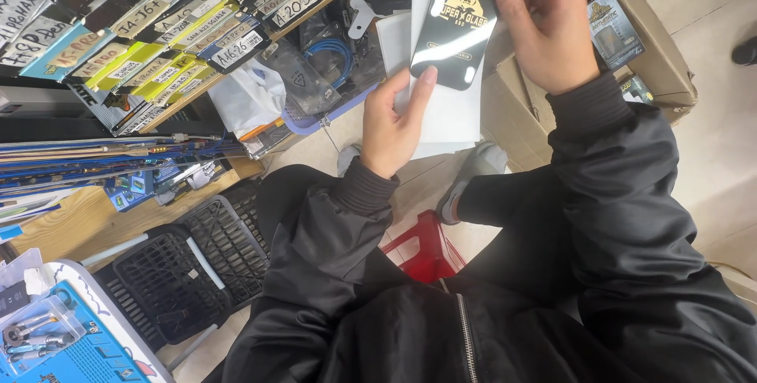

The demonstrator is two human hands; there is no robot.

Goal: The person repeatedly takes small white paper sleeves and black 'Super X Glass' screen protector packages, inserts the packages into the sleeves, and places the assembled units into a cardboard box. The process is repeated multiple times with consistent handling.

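Note:
Both hands hold a flat black glossy packet (pixel 460 24) with a gold animal picture on it, raised in front of me. My right hand (pixel 548 24) grips its upper right edge with the thumb on its face. My left hand (pixel 392 119) supports its lower left corner. Behind the packet, my left hand also holds white sheets (pixel 445 107). I sit in a black jacket, legs bent, over a red stool (pixel 422 245).
A wooden shelf (pixel 87 225) at left carries rows of labelled boxes (pixel 181 36) and flat blue packs. A black plastic crate (pixel 189 269) stands at lower left. An open cardboard box (pixel 654 52) with packaged items sits at right. A blue cable (pixel 327 56) lies in a tray.

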